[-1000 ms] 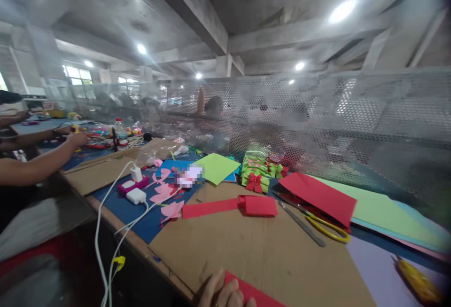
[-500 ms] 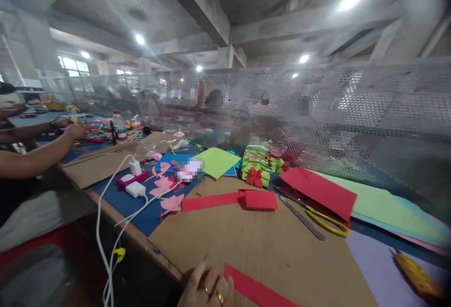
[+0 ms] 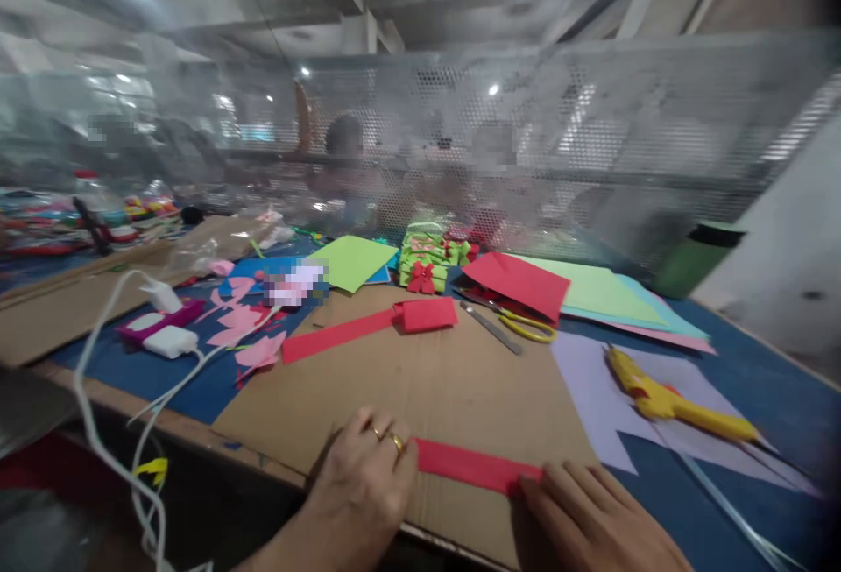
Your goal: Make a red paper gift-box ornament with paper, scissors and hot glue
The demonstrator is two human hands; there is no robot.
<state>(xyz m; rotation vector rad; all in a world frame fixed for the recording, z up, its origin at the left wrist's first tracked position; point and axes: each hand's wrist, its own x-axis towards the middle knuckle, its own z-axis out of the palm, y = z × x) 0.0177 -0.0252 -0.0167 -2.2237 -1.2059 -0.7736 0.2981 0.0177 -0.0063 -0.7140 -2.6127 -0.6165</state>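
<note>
A red paper strip (image 3: pixel 469 465) lies along the near edge of the brown cardboard sheet (image 3: pixel 434 388). My left hand (image 3: pixel 369 477), with rings on two fingers, is closed at the strip's left end, its fingertips down at the cardboard. At the other end my right hand (image 3: pixel 595 511) holds the strip with thumb and bent fingers; part of that end is hidden beneath it. Farther back, a second red strip (image 3: pixel 338 335) runs to a folded red paper piece (image 3: pixel 427 315). Beside that piece rest a metal blade (image 3: pixel 492 329) and yellow-handled scissors (image 3: pixel 527 328).
On the right, a yellow glue gun (image 3: pixel 676 401) lies on lilac paper (image 3: pixel 591 397). Behind are red paper (image 3: pixel 519 281), green sheets (image 3: pixel 591 292) and green bundles with bows (image 3: pixel 420 265). White cables (image 3: pixel 98 432) hang over the left edge. A perforated screen (image 3: pixel 420 143) borders the back.
The view has swung right and down. My right hand has come into sight at the strip's right end. The strip now lies level between both hands; the co-worker's arms have left the view.
</note>
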